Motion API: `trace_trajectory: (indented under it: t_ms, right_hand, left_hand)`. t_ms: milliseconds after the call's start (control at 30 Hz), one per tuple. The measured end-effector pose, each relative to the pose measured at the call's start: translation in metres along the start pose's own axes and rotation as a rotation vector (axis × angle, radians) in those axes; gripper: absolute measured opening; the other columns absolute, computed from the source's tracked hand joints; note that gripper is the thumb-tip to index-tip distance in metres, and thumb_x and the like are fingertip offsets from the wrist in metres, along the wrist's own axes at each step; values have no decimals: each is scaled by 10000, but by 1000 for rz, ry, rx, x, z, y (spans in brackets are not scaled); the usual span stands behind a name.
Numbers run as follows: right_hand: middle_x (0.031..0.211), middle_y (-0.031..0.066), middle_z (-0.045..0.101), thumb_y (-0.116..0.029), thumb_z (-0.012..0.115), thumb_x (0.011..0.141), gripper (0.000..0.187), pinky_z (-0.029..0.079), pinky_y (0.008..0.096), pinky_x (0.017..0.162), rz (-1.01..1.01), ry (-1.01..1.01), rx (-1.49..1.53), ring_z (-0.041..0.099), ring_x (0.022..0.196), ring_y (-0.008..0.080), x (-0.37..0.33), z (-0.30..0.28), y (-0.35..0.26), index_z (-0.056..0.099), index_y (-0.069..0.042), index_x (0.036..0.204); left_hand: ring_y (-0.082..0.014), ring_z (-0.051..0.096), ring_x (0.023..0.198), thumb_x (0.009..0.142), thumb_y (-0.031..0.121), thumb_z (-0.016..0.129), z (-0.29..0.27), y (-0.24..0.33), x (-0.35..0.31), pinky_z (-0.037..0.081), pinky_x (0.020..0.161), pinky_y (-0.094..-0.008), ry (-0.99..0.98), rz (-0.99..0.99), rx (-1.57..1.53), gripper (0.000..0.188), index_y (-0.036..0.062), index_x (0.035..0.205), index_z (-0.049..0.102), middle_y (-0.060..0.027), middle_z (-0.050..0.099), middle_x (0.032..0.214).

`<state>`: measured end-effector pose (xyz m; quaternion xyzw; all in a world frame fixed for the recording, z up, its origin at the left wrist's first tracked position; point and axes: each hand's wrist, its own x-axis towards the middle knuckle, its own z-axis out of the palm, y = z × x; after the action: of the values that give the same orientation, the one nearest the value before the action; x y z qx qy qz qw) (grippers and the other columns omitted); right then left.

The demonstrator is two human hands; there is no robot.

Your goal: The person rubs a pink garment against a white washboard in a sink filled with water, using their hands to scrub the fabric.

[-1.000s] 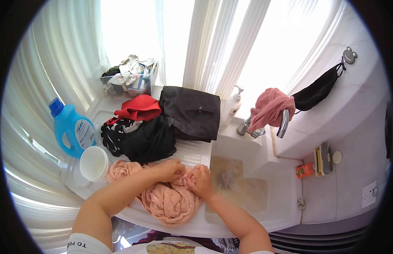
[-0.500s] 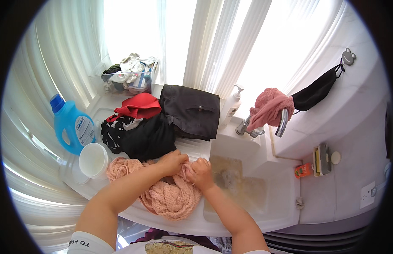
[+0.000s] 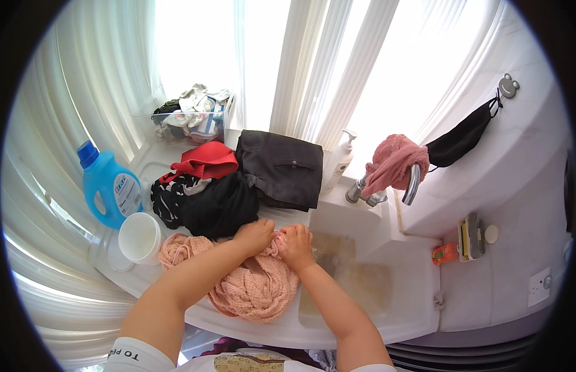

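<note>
Peach knitted garment, bunched on the white, ribbed surface (image 3: pixel 293 219) beside the sink basin (image 3: pixel 418 279), its edge between your two hands.

The peach knitted garment (image 3: pixel 257 294) has a nubbly, crinkled texture and lies in thick, rounded folds; its bunched long axis slants from far left to near right, while the gathered edge points up and right, toward the basin. Your left hand (image 3: pixel 255 235) and right hand (image 3: pixel 296 245), fingers curled, pinch that edge close together. Just beyond your left hand lies a soft heap of smooth black cloth (image 3: pixel 229 204).
</note>
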<state>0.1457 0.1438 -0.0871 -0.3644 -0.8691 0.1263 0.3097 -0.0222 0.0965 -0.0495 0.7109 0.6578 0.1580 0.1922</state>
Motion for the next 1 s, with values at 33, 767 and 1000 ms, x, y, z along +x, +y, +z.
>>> trace_trajectory:
  t_ms: [33,767,1000]
  right_hand:
    - [1128,119,528,-307,717,733,435,375,465,930,52,50,-48,466,1107,315,16,4,1,593,-123,1107]
    - [862,95,535,-287,808,620,364,447,421,738,-233,-67,264,531,817,304,-56,-63,-33,558,-109,816]
    - [889,101,543,-297,766,698,399,439,429,789,-21,162,-72,540,883,305,8,-11,1,541,-75,942]
  left_hand:
    - [-363,622,910,920,297,567,2,5,11,496,746,-497,51,-71,54,231,76,984,544,-168,594,954]
    - [-345,594,911,822,511,669,-31,16,-50,475,759,-448,-129,510,-75,456,82,926,558,-160,593,931]
    - [-355,593,896,824,519,651,7,2,28,483,742,-434,122,-10,75,479,60,929,564,-145,594,917]
